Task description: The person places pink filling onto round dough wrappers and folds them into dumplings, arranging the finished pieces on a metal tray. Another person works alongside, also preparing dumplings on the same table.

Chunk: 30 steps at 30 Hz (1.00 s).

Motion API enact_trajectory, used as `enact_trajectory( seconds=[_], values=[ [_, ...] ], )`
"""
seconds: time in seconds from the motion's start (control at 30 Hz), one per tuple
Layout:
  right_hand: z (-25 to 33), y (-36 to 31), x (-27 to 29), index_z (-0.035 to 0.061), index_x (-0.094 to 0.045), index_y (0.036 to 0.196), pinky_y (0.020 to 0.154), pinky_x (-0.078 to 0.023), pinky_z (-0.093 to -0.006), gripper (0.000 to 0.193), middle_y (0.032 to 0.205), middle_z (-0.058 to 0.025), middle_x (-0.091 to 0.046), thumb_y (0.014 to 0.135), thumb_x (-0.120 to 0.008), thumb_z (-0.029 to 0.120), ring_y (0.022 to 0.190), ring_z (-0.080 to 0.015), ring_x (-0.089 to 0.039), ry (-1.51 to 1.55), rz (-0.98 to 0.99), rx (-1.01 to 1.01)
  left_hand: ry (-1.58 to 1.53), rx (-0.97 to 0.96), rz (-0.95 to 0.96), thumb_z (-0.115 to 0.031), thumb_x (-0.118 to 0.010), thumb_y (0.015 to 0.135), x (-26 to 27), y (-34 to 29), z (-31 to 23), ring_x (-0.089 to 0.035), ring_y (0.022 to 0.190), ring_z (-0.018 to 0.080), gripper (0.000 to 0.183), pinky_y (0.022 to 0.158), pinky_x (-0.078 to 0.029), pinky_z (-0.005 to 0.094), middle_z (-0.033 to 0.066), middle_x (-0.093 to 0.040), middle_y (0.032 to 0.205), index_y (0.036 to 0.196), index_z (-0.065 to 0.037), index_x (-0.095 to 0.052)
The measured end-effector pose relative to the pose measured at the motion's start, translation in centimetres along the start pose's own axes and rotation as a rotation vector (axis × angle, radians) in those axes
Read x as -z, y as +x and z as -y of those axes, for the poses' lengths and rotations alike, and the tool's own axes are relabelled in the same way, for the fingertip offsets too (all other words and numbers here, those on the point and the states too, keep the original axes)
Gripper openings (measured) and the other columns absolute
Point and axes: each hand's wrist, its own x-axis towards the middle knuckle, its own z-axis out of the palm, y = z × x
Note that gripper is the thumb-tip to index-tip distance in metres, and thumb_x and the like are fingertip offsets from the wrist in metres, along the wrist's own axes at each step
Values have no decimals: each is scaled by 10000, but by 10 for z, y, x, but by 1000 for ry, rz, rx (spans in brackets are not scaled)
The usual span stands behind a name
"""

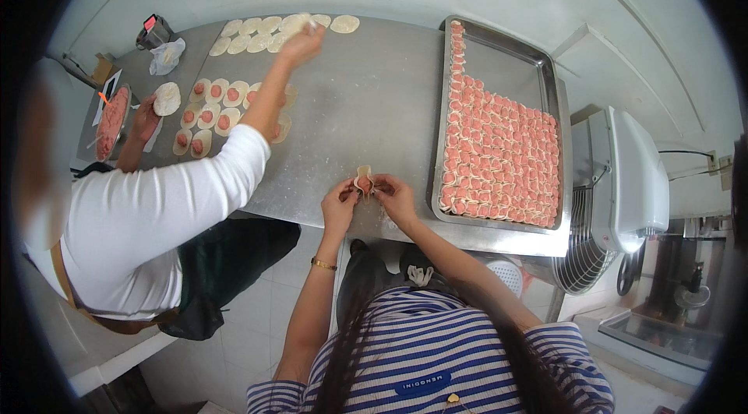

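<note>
Between my two hands, over the front edge of the steel table (366, 71), is a dumpling (364, 183) with pink meat filling and a pale wrapper partly gathered around it. My left hand (340, 202) pinches its left side. On the other side the fingers of my right hand (396, 197) grip the wrapper. To my right stands a deep metal tray (499, 63), its nearer part packed with rows of open-topped dumplings (499, 157). Left of my hands, round wrappers (226, 122) with balls of meat lie in rows.
A co-worker in a white sleeve (222, 169) reaches across the table toward plain wrappers (257, 42) at the back. The co-worker's other hand holds a wrapper (167, 98) near a bowl of meat filling (113, 124). A white mixer-like machine (631, 180) stands beyond the tray.
</note>
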Motion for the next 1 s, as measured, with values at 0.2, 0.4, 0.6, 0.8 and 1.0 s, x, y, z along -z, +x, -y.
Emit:
enact_trajectory(
  seconds=[0.2, 0.4, 0.6, 0.8, 1.0],
  values=[
    [4, 5, 9, -15, -621, 1011, 753, -481, -248, 224, 977, -73, -638, 788, -619, -33, 829, -131, -619, 120, 30, -108, -400, 150, 15, -1, -584, 856, -2, -1, -2, -586, 752, 99, 139, 640, -496, 232, 40, -624, 872, 993, 7, -601],
    [42, -5, 15, -17, -573, 1086, 796, -463, -249, 266, 997, -61, -634, 821, -599, -12, 910, -117, -585, 454, 165, -95, -561, 132, 15, -29, -615, 861, -3, -6, -12, -575, 800, 98, 112, 685, -486, 229, 33, -607, 893, 946, -24, -543],
    [34, 2, 29, -20, -605, 1028, 797, -476, -251, 224, 934, -57, -647, 805, -594, -32, 882, -114, -596, 231, 154, -104, -704, 180, -15, -29, -619, 857, -5, -19, -62, -595, 863, 120, 155, 715, -502, 242, 53, -582, 1011, 994, -18, -546],
    [27, 10, 38, -23, -624, 1010, 773, -496, -257, 237, 877, -53, -647, 775, -608, -52, 845, -120, -612, -8, 156, -46, -641, 227, 126, 13, -577, 858, 1, -15, -37, -586, 960, 142, 211, 765, -506, 253, 67, -579, 1043, 1065, -20, -561],
    [31, 2, 40, -22, -622, 1030, 727, -522, -290, 300, 889, -58, -625, 732, -634, -47, 793, -177, -642, -116, 167, 214, 111, -321, -17, 37, -643, 767, -6, -10, -15, -620, 926, 163, 188, 748, -518, 254, 97, -635, 960, 947, -8, -610]
  ],
)
